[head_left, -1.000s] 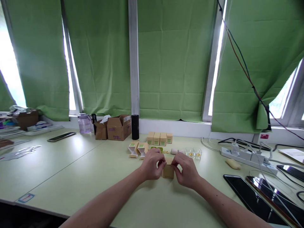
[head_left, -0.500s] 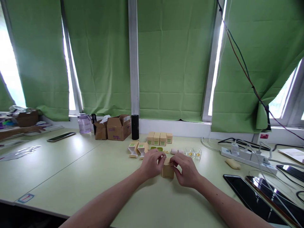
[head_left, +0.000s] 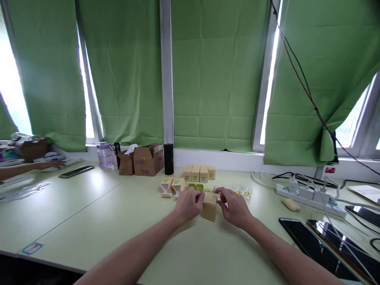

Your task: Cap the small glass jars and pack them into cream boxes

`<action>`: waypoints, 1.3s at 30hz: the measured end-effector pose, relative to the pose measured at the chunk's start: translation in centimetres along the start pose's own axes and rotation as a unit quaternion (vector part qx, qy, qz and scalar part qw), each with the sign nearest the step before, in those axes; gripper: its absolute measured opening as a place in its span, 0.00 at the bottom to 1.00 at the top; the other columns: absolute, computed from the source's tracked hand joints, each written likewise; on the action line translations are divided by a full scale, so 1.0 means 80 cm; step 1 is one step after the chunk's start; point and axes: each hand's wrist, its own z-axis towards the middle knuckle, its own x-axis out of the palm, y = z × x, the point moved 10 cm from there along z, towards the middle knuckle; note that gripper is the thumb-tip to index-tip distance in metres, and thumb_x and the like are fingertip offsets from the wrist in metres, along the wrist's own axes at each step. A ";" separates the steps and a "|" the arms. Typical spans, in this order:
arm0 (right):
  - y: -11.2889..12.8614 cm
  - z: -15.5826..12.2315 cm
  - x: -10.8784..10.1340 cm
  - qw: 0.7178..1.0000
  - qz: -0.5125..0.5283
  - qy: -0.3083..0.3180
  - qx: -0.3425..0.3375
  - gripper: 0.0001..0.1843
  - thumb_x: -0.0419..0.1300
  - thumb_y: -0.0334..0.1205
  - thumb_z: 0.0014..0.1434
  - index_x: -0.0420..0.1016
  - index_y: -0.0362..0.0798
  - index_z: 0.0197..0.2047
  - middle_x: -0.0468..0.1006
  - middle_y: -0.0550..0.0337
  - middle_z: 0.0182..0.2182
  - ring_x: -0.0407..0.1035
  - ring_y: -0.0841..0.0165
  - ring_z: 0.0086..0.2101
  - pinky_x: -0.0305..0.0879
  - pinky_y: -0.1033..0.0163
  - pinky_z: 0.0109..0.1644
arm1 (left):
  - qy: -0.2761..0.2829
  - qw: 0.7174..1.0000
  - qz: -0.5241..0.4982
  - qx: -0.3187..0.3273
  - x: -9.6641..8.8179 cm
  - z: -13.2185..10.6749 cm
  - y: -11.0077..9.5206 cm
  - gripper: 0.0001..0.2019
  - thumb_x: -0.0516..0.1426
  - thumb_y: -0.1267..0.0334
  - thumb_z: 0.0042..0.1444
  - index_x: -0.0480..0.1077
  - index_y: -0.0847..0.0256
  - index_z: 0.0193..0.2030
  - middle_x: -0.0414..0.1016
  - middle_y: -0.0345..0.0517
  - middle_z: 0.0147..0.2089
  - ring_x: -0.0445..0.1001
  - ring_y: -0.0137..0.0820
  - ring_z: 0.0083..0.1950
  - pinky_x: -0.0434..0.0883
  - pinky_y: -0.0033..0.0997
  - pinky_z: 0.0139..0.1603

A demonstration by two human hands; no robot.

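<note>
A small tan cardboard box (head_left: 209, 208) stands on the table between my hands, its top flap down and its body turned at a slight angle. My left hand (head_left: 190, 204) is closed, its curled fingers against the box's left edge. On the other side, my right hand (head_left: 234, 206) has its thumb and forefinger apart near the top right edge; whether it touches the box I cannot tell. Just behind lie two green square pieces (head_left: 196, 187) and some tiny yellowish pieces (head_left: 207, 190). Clear cups with yellow centres (head_left: 242, 192) sit behind my right hand.
Several closed tan boxes (head_left: 196, 173) line up at the back; two opened ones (head_left: 167, 187) lie left of them. Beyond are cartons (head_left: 147, 161), a black cylinder (head_left: 168, 159) and a purple jug (head_left: 105, 154). Phones (head_left: 308, 241) and a power strip (head_left: 308, 200) occupy the right. Another person's hand (head_left: 50, 164) is far left.
The box has turned a little between my hands. My right fingers have come away from its top, and my left fingers have lowered. The other person's hand has moved right.
</note>
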 end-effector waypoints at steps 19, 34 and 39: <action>0.018 -0.004 0.002 0.999 -0.008 0.043 -0.030 0.22 0.56 0.33 0.58 0.67 0.50 0.57 0.78 0.59 0.34 0.71 0.64 0.33 0.57 0.62 0.37 | 0.057 0.996 -0.051 -0.038 0.024 0.004 0.017 0.21 0.46 0.56 0.71 0.77 0.59 0.35 0.76 0.49 0.35 0.73 0.40 0.43 0.66 0.36 0.43; -0.036 -0.008 0.036 0.964 -0.135 0.165 0.156 0.16 0.51 0.40 0.70 0.66 0.50 0.59 0.84 0.52 0.42 0.78 0.57 0.42 0.56 0.61 0.36 | 0.011 0.999 -0.024 -0.047 0.006 0.001 0.009 0.22 0.50 0.59 0.68 0.73 0.59 0.23 0.74 0.46 0.27 0.73 0.36 0.35 0.61 0.35 0.39; -0.043 -0.015 0.048 0.950 -0.151 0.224 0.158 0.11 0.55 0.41 0.67 0.74 0.52 0.49 0.84 0.52 0.45 0.78 0.55 0.46 0.60 0.60 0.39 | 0.005 0.998 0.005 -0.070 0.000 0.003 0.014 0.18 0.51 0.62 0.67 0.73 0.59 0.25 0.76 0.45 0.28 0.74 0.36 0.36 0.61 0.35 0.39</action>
